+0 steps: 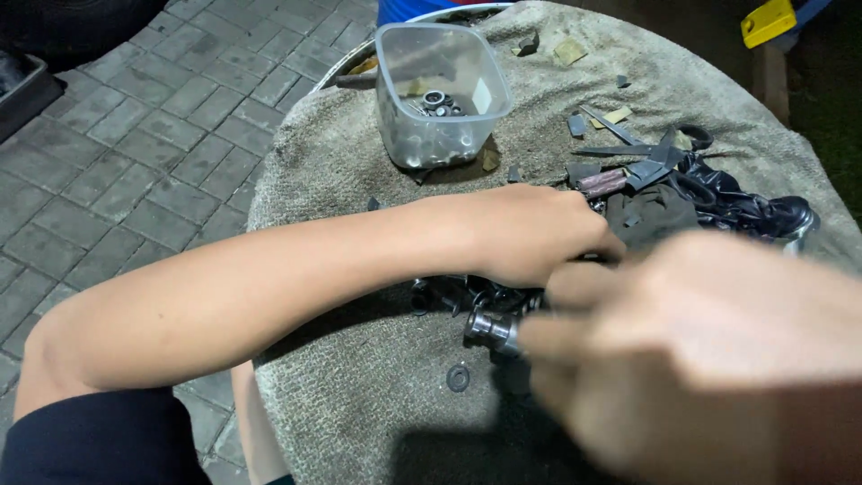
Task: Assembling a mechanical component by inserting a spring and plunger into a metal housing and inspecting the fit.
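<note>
My right hand (709,359), blurred at near right, pinched a small metal cylinder (492,330) over the grey cloth (359,395); my left hand (539,235) rested on the dark parts pile (458,295), its grip hidden.

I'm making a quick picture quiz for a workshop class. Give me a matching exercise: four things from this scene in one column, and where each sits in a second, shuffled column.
Things:
1. clear plastic tub
2. black washer
3. metal socket
4. yellow block

Places:
A. top right corner, off the cloth
B. at the right hand's fingertips
C. far side of the cloth, holding small metal rings
D. lying alone on the cloth, nearest the person

Pairs: 1-C, 2-D, 3-B, 4-A
</note>
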